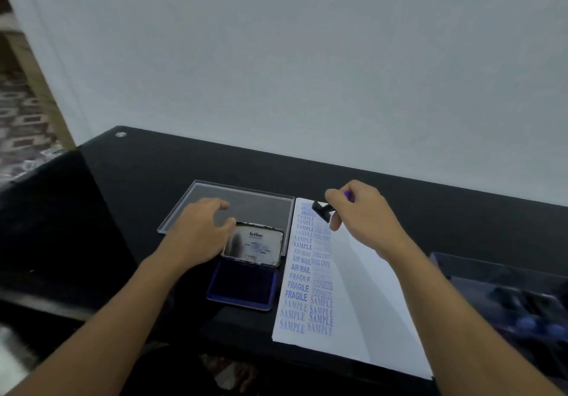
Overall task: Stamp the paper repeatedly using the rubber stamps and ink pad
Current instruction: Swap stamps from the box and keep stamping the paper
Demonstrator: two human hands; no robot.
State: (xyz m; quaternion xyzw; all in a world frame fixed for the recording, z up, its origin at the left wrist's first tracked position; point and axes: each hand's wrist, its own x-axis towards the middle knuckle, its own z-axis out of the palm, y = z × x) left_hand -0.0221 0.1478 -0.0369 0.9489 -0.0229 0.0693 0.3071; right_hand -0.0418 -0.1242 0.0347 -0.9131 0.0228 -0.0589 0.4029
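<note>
Right hand [365, 220] pinches a rubber stamp [322, 211] by its purple handle, holding the black base tilted just above the far end of the paper [362, 288]. Left hand [199, 232] rests with its fingers loosely curled and holding nothing beside the raised lid [255, 246] of the ink pad [242, 285]; whether the thumb touches the lid cannot be told. On the black bench [153, 165], the paper runs lengthwise away from the person and carries two columns of blue prints along its left side. A clear tray [246, 199] lies beyond the ink pad, and a dark, blurred box [507, 297] sits at the right edge. The open pad lies left of the stamp and nearer the person, touching the paper's left edge. Re-inking would likely mean a short pull back and left, while the top of the second column lies straight below.
</note>
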